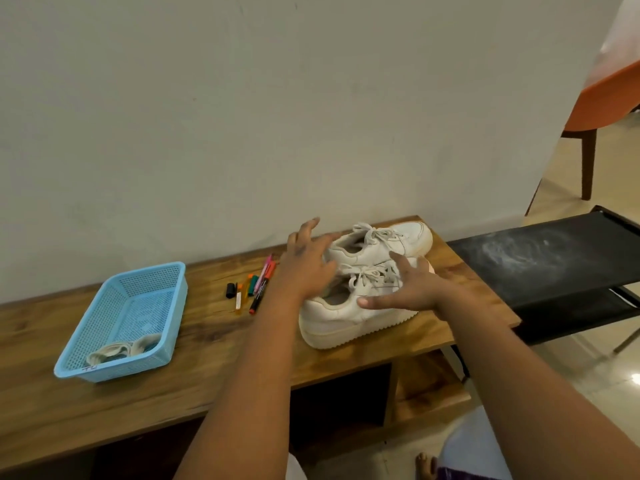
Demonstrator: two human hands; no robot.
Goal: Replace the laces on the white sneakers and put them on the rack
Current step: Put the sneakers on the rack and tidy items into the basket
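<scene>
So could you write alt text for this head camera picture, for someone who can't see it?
Two open hands, left hand and right hand, reach over a pair of laced white sneakers on a wooden bench. Left of them lie coloured markers and a blue basket holding spare laces; a black rack stands to the right.

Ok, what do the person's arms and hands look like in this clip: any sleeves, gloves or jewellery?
Both forearms are bare up to the frame's lower edge, with no sleeves in view. The left hand and right hand wear no gloves. No rings, watch or bracelets show on either hand or wrist, though motion blur softens the fingers.
</scene>
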